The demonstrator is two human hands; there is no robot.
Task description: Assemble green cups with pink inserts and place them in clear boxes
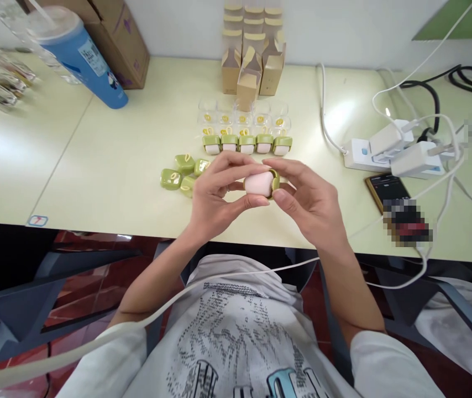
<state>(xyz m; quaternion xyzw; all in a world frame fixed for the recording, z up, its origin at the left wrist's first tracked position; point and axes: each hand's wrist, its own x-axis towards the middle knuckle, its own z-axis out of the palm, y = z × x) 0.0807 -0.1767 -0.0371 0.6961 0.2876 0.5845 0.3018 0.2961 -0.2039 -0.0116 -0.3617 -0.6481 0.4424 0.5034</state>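
Note:
My left hand (217, 193) and my right hand (313, 202) meet above the table, both closed on one small pale pink roller-like piece (258, 184) in a green holder. The left thumb and fingers pinch its pink part. On the right, the thumb and fingertips press the green end (275, 183). Just beyond my hands stands a row of several similar green-and-pink pieces (246, 145), with clear caps (243, 117) bearing yellow marks behind them. Several glossy green pieces (171, 179) lie beside my left hand, one partly hidden by it.
Open small cardboard boxes (231, 66) stand against the wall. A blue cup (99, 72) and a brown carton (130, 44) are at the back left. To the right lie a power strip (358, 155) with chargers, a phone (385, 190) and loose cables. A white cable (236, 275) crosses my lap.

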